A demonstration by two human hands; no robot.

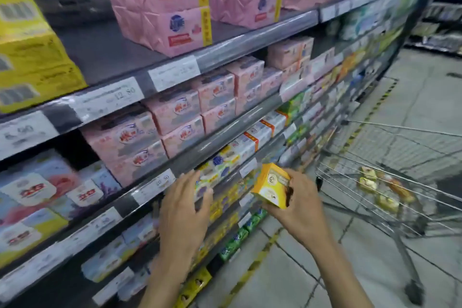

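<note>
The right hand point(303, 204) gripped a yellow box point(271, 185), fingers and thumb curled round its lower end. The box was tilted, one top corner toward the shelves, and was held in the air just in front of them, between the left hand point(185, 205) and the cart point(400, 129). Its print showed a round emblem; the lettering was too blurred to read, and the hand hid its lower right side.

The left hand was open, fingers spread and nearly straight, palm toward a row of small packs point(220, 162) on a shelf point(220, 139). Whether the fingertips touched those packs could not be told (motion blur smeared the whole left half of the view). It held nothing.

Price tags point(153, 186) ran along the shelf rails. A few figures showed on them, but the rest was unreadable. Pink packs point(175, 112) filled the shelf above the hands, and larger pink bundles point(165, 25) stood higher up, cut off by the top edge. Yellow packs point(30, 57) at the far left were also cut by the frame. The lowest shelves were partly hidden behind both forearms.

The wire cart stood on the floor point(412, 87) to the right, near the right hand but apart from it. Several yellowish items point(385, 190) lay in its basket, seen only through the wires and too soft to make out. Its right side ran out of view.
</note>
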